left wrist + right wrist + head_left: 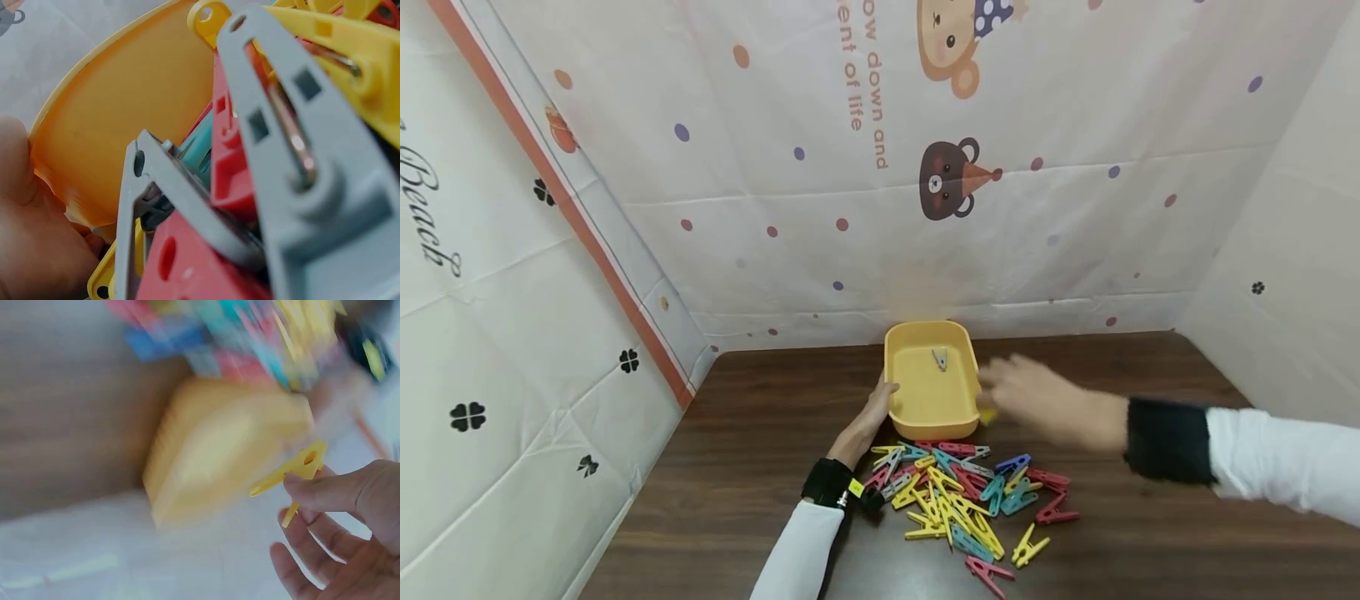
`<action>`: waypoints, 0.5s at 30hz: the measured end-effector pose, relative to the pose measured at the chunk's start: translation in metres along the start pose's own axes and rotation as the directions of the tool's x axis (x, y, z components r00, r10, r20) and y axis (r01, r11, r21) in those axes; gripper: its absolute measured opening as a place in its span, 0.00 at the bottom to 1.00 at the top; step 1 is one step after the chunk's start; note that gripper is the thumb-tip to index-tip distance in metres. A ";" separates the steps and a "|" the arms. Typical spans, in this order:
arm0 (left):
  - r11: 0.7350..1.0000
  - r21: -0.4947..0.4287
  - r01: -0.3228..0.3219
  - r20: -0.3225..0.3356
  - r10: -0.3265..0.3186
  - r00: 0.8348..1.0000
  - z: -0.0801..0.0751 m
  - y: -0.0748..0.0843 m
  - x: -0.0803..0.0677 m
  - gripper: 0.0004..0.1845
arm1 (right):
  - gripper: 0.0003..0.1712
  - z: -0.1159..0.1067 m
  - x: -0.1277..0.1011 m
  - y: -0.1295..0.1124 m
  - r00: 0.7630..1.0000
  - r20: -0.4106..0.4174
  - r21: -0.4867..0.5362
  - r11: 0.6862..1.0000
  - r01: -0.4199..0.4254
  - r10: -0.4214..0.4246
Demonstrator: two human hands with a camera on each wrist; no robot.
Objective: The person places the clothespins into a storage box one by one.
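A yellow plastic tray (934,403) stands at the back of the table with one grey clothespin (940,359) lying inside. My left hand (867,421) grips the tray's left wall, the thumb at the rim. At the tray's right side, my right hand (1033,396) is blurred in the head view. In the right wrist view it pinches a yellow clothespin (306,464) between thumb and fingers. Right in front of the tray lies a pile of clothespins (951,492) in yellow, red, teal, blue and grey. Grey and red ones fill the left wrist view closely.
Brown wood table (737,483) spreads to both sides. A white printed cloth (820,250) hangs right behind the tray, with more cloth at left and right. Near the front, a yellow clothespin (1028,547) and a red clothespin (988,575) lie at the pile's edge.
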State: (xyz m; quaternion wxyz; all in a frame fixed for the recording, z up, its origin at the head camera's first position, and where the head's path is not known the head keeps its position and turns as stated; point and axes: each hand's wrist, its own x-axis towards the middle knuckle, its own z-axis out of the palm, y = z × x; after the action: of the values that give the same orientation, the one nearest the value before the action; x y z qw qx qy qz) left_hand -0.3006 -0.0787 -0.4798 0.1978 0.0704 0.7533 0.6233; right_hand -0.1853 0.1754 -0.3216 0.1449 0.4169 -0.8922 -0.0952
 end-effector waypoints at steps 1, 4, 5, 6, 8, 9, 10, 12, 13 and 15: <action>1.000 -0.002 0.004 -0.003 -0.004 1.000 0.000 -0.001 0.000 0.37 | 0.23 -0.007 0.012 0.010 0.998 -0.043 0.042 0.998 -0.041 0.042; 1.000 -0.008 0.007 -0.004 -0.007 1.000 0.001 -0.002 0.000 0.37 | 0.16 -0.022 0.051 0.042 0.976 -0.079 0.199 0.962 -0.185 0.204; 1.000 -0.010 0.001 -0.003 -0.001 1.000 0.001 -0.002 0.000 0.37 | 0.14 -0.024 0.064 0.052 0.965 -0.067 0.261 0.938 -0.229 0.255; 1.000 -0.011 -0.006 -0.003 0.006 1.000 0.001 -0.003 0.000 0.37 | 0.13 -0.025 0.077 0.061 0.952 -0.034 0.317 0.906 -0.279 0.305; 1.000 -0.008 -0.014 0.004 0.014 1.000 0.001 -0.002 0.000 0.37 | 0.12 -0.021 0.099 0.077 0.920 0.053 0.410 0.832 -0.375 0.388; 1.000 -0.005 -0.015 0.009 0.015 1.000 0.002 -0.001 0.001 0.37 | 0.12 -0.014 0.110 0.086 0.904 0.095 0.446 0.794 -0.413 0.417; 1.000 -0.003 -0.018 0.014 0.018 1.000 0.002 -0.001 0.002 0.37 | 0.13 -0.007 0.119 0.092 0.884 0.148 0.472 0.754 -0.457 0.443; 1.000 0.000 -0.025 0.025 0.025 0.999 0.003 0.001 0.005 0.37 | 0.15 0.015 0.135 0.104 0.831 0.257 0.493 0.673 -0.552 0.493; 1.000 0.001 -0.028 0.030 0.028 0.999 0.003 0.002 0.005 0.37 | 0.15 0.029 0.141 0.108 0.807 0.302 0.511 0.628 -0.587 0.508; 1.000 0.003 -0.028 0.031 0.028 0.999 0.003 0.003 0.006 0.37 | 0.12 0.077 0.150 0.120 0.776 0.360 0.583 0.525 -0.621 0.518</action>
State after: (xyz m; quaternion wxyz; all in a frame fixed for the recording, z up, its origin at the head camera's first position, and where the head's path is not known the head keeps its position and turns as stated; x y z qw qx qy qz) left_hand -0.3056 -0.0732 -0.4789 0.2004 0.0910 0.7501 0.6236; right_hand -0.3883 0.1396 -0.3322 -0.0571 0.1167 -0.9575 0.2575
